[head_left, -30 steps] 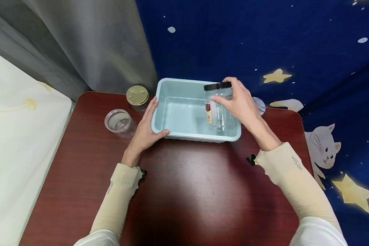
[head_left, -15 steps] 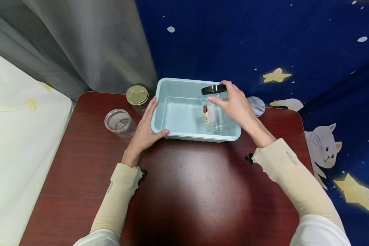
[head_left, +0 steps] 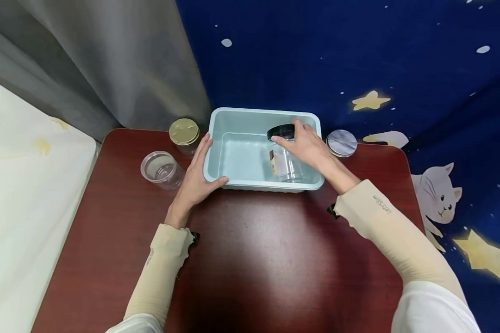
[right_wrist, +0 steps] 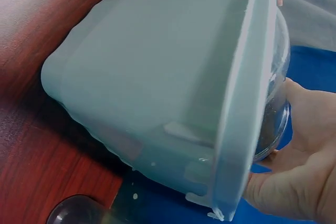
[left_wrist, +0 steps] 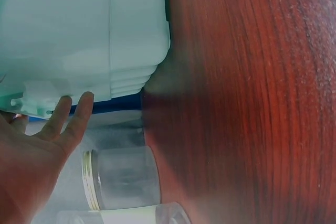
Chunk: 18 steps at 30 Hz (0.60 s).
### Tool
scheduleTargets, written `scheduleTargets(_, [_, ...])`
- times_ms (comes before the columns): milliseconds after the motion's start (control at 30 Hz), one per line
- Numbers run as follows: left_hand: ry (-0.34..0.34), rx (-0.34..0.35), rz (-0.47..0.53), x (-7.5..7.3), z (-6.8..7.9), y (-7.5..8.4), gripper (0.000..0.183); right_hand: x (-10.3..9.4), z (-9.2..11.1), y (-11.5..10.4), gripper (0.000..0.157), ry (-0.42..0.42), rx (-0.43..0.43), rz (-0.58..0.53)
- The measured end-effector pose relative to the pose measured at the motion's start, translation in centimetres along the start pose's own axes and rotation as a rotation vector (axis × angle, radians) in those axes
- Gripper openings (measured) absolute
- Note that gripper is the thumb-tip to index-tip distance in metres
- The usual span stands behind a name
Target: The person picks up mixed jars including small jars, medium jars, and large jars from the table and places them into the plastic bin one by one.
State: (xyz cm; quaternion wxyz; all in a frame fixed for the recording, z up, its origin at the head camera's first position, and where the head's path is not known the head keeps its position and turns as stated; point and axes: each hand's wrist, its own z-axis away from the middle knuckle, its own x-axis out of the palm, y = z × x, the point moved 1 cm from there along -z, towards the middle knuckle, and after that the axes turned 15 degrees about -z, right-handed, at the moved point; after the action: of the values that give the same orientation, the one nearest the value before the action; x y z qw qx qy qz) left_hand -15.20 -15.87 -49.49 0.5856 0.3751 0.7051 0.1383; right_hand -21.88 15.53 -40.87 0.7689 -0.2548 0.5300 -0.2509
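Observation:
A light blue plastic bin stands at the table's back edge. My left hand rests against its left end, fingers straight along the wall and thumb at the front corner. In the left wrist view the spread fingers touch the bin's outside. My right hand grips a clear jar just below its black lid. This jar, with a small label, is inside the bin's right half, leaning slightly. The right wrist view shows the bin wall hiding most of the jar.
Left of the bin stand a gold-lidded clear jar and a lidless clear jar. A container with a silvery round top stands behind the right wrist. Grey and blue starry curtains hang right behind the table.
My right hand has lowered the black-lidded jar and shifted it slightly left inside the bin. The silvery-topped container shows more fully. My left hand stays at the bin.

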Motion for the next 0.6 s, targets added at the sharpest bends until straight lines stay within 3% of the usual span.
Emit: scheduleTargets(600, [0.002,-0.011,-0.005,0.0,0.0,0.1,0.106,2.0,-1.0,0.5,0.101,-0.018,0.056,0.026])
